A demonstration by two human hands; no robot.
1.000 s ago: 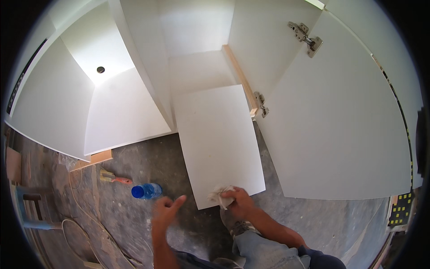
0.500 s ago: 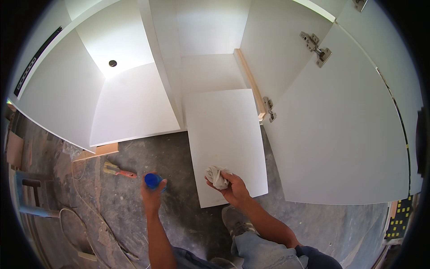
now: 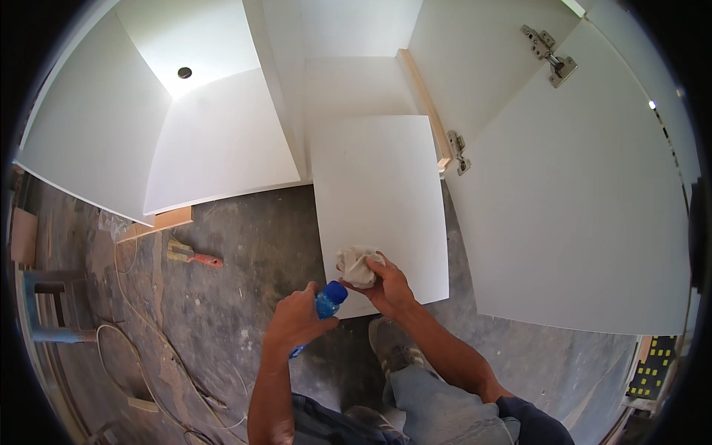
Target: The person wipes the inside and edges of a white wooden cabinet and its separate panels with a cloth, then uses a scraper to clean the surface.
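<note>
My left hand (image 3: 294, 317) is wrapped round a bottle with a blue cap (image 3: 336, 291), tilted so that the cap points up and to the right. Just beyond the cap, my right hand (image 3: 389, 289) grips a crumpled off-white rag (image 3: 357, 267). The rag is held over the near end of a loose white panel (image 3: 382, 193), whose far end reaches into the cabinet. Most of the bottle's body is hidden by my left fingers.
White cabinet compartments (image 3: 222, 141) stand ahead, with a hinged door (image 3: 578, 208) swung open at right. A red-handled brush (image 3: 194, 254) lies on the grey floor (image 3: 245, 245), near a cable (image 3: 148, 348). A blue stool (image 3: 59, 311) is at far left. My shoe (image 3: 391, 345) is beside the panel.
My left hand has brought the bottle right, close to the rag, and tipped it over. The right hand still holds the rag. The whole scene has shifted upward in view.
</note>
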